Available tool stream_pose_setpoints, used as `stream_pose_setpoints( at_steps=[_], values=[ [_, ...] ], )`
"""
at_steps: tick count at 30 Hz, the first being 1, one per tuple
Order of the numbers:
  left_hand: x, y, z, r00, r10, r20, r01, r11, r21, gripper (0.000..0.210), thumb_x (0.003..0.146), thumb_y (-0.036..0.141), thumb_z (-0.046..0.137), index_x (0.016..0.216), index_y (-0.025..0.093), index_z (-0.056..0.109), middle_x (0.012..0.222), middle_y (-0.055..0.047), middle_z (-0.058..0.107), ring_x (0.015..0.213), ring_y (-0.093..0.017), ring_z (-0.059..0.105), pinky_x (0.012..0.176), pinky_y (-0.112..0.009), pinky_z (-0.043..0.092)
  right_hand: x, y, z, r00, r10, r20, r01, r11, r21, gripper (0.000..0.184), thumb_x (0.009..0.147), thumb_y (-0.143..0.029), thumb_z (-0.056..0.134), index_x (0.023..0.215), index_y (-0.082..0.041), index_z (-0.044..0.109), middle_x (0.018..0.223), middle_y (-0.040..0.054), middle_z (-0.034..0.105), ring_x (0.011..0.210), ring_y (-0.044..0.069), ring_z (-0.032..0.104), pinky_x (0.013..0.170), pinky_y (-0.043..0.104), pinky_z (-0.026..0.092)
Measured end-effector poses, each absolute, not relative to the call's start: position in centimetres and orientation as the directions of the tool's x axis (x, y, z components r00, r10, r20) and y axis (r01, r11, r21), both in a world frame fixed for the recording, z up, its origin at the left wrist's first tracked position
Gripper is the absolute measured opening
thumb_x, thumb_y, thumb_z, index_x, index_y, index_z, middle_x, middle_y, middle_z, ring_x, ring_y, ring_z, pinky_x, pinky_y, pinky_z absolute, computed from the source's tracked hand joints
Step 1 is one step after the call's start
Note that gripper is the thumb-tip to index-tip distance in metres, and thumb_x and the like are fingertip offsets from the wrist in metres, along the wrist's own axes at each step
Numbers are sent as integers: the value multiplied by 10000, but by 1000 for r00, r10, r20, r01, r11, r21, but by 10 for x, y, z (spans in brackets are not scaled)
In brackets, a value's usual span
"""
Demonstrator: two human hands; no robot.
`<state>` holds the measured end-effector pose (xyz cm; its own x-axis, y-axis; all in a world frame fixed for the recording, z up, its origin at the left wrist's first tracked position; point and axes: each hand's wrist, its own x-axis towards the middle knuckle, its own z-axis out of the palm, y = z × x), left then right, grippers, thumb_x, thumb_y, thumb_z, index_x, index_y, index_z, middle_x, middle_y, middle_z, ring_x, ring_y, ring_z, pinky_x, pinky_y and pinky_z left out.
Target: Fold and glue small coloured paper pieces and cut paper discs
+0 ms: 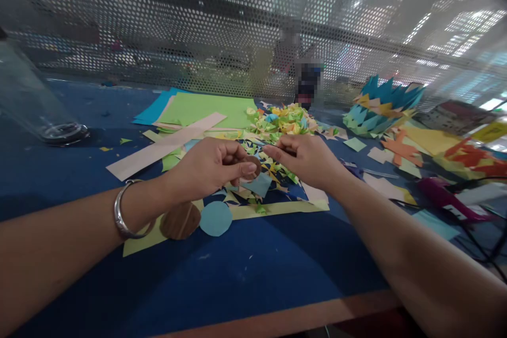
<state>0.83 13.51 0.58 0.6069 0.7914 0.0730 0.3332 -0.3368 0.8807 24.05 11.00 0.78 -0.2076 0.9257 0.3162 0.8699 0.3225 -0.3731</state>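
Note:
My left hand (216,168), a silver bangle on its wrist, pinches a small brown disc (253,167) between thumb and fingers above the paper scraps. Just right of it, my right hand (304,157) has its fingers drawn together; whatever they may hold is too small to make out. A blue paper piece (259,185) lies below the disc. Nearer to me, a round light-blue paper (216,218) lies beside a brown wooden-looking disc (181,221), which rests partly on a pale yellow strip (144,243).
Behind my hands is a heap of folded paper pieces (287,119). Green paper sheets (209,108) and a pale strip (168,145) lie left of it. A clear jar (39,100) stands far left. Paper crowns (386,103) and a purple tool with cables (451,200) are at right.

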Motion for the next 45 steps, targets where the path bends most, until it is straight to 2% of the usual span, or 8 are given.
stream_pose_setpoints(
  at_steps=[7,15,20,25,32,37,41,45],
  values=[
    [4,142,2,634,770,69,540,-505,674,436,816,555,702,565,213,603,453,36,405,423,-106,348,450,-272,200,235,111,0,-187,979,83,963,199,-182,502,948,-611,507,649,-209,475,611,23,534,538,139,405,522,309,207],
    [-6,157,14,585,808,-65,693,-457,558,546,776,613,710,489,214,474,442,11,416,408,-135,401,477,-295,190,224,99,6,-163,985,55,984,166,-58,434,949,-578,504,754,-198,581,695,73,621,626,186,514,539,303,248],
    [-18,166,23,622,773,-128,730,-512,453,573,754,643,727,454,210,502,449,-28,445,430,-158,426,487,-310,208,221,90,8,-167,985,35,986,167,-5,398,950,-571,515,902,-192,627,808,100,685,725,239,617,557,303,293],
    [-24,169,34,574,791,-212,802,-490,342,609,750,600,750,401,208,441,422,-18,386,391,-129,309,472,-320,162,217,84,10,-190,982,13,981,189,52,423,974,-543,505,1067,-155,647,927,150,730,825,315,676,574,324,322],
    [-13,151,46,602,798,-29,636,-457,621,505,851,557,673,523,192,555,491,-9,443,457,-137,469,492,-271,321,208,68,21,-195,961,194,975,168,147,339,984,-488,524,1007,-175,651,837,117,728,726,262,654,558,316,215],
    [3,132,38,584,811,-28,525,-351,775,429,857,504,663,572,186,628,517,-30,564,458,-130,500,455,-252,323,205,60,22,-449,785,426,885,457,90,291,988,-447,548,1091,-193,643,892,56,711,688,183,587,549,310,203],
    [12,121,25,545,839,-2,442,-285,851,426,843,462,683,543,181,575,509,-6,539,445,-96,440,446,-235,318,205,60,16,-597,664,450,773,626,103,238,1030,-306,476,1063,-178,673,927,59,704,758,172,600,569,312,254],
    [11,116,18,559,829,9,360,-252,898,401,880,489,659,630,176,659,611,-43,675,521,-121,568,486,-234,400,207,65,13,-610,643,463,740,671,44,309,1046,-242,419,932,-153,693,898,70,694,789,168,610,617,302,319]
  ],
)
